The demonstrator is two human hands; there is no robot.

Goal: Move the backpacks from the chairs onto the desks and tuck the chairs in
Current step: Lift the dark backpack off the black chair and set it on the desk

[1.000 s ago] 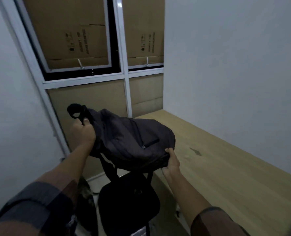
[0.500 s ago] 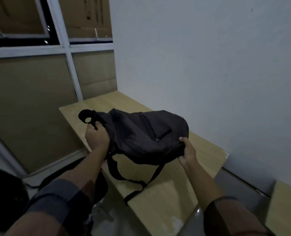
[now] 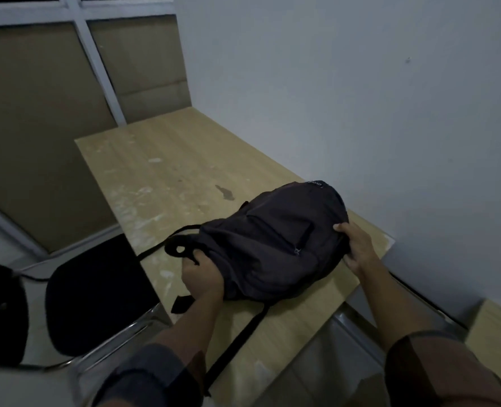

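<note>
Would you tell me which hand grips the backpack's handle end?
The left hand, beside the top loop; the right hand holds the backpack at its opposite end.

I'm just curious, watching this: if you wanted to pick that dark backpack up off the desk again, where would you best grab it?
Probably by the top loop handle, coming from the chair side. The backpack lies flat on the desk with that loop pointing toward the chair, just by the left hand. The soft body gives less to hold.
</note>
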